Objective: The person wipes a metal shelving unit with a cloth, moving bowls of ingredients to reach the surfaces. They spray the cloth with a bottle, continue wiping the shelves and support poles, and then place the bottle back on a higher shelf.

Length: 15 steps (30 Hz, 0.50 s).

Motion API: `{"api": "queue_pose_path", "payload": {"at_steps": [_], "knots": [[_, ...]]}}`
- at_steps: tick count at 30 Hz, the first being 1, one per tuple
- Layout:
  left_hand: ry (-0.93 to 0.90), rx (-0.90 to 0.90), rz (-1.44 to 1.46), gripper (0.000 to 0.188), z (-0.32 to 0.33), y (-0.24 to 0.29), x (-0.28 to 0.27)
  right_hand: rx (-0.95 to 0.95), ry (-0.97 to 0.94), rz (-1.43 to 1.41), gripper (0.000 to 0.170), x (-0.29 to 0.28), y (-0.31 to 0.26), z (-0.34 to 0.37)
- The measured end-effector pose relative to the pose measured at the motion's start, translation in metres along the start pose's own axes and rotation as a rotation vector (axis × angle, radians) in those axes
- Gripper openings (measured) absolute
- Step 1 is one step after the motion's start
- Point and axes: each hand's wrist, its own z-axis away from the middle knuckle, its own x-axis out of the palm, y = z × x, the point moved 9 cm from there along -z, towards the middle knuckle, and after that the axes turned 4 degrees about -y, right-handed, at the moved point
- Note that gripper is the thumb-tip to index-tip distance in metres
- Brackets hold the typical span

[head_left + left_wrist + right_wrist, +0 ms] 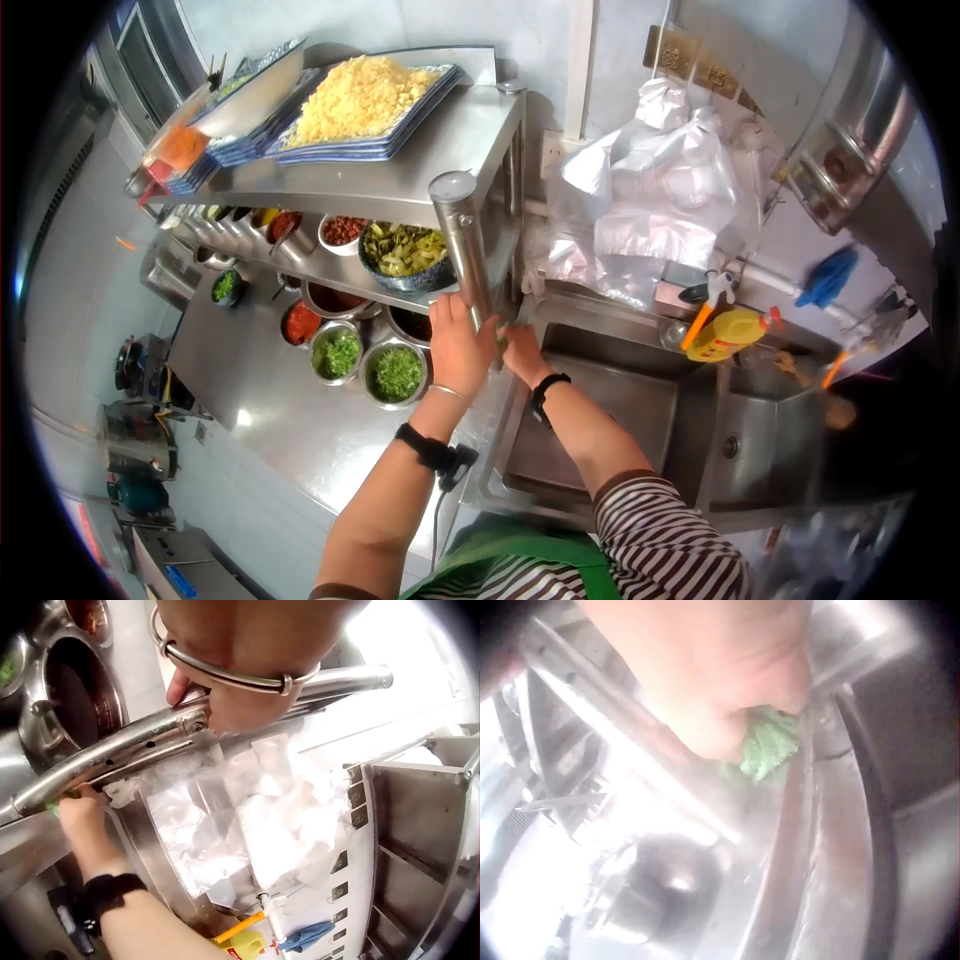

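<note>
My left hand (460,350) grips the upright metal post (463,235) at the shelf's front corner; in the left wrist view the hand (247,690) lies over the tube (112,759), a fingertip showing at its edge. Close beside it, lower on the post, is my right hand (522,355), between the counter and the sink. The right wrist view shows this hand (720,682) with a crumpled green cloth (769,746) bunched under its curled fingers, beside the sink's metal rim (829,847).
Bowls of chopped greens (393,374) and red sauce (300,323) stand on the counter (260,400) at left. A tray of yellow pieces (365,100) sits on the upper shelf. The sink (600,410), plastic bags (650,190) and a yellow bottle (728,335) are at right.
</note>
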Motion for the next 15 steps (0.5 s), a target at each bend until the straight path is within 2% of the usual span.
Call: {"api": "queue_pose_path", "payload": {"at_steps": [1,2,3,5,6,7,9,10,11,13,15], "knots": [[-0.008,-0.010,-0.004,0.046,0.003,-0.001,-0.001,-0.093,0.014,-0.111,0.023,0.000,-0.014,0.015],[-0.031,-0.020,0.041,0.046,0.006,-0.005,0.000,-0.005,0.102,-0.064,0.017,-0.003,-0.012,0.032],[0.008,0.001,0.120,0.046,0.013,-0.009,-0.002,0.021,0.082,-0.057,0.017,-0.001,-0.009,0.047],[0.081,-0.008,0.341,0.047,0.037,-0.010,-0.017,0.208,0.194,-0.405,0.013,-0.025,0.030,0.063],[0.103,-0.037,0.366,0.042,0.056,-0.014,-0.019,0.349,0.090,-0.993,0.015,0.007,0.073,0.075],[0.071,-0.103,0.421,0.044,0.077,-0.022,-0.014,0.456,0.002,-1.113,0.018,-0.028,0.046,0.091],[-0.123,-0.277,0.486,0.043,0.124,-0.056,0.036,0.555,-0.076,-1.361,0.021,-0.068,0.009,0.116],[-0.173,-0.423,0.683,0.043,0.157,-0.082,0.078,0.576,-0.060,-1.348,0.021,-0.084,0.002,0.129],[-0.189,-0.428,0.701,0.043,0.165,-0.075,0.086,0.550,-0.096,-1.409,0.024,-0.095,-0.011,0.138],[-0.342,-0.862,1.123,0.048,0.199,-0.069,0.131,0.533,-0.122,-1.467,0.027,-0.117,-0.030,0.158],[-0.384,-0.827,1.131,0.049,0.195,-0.053,0.137,0.470,-0.235,-1.555,0.029,-0.141,-0.054,0.173]]}}
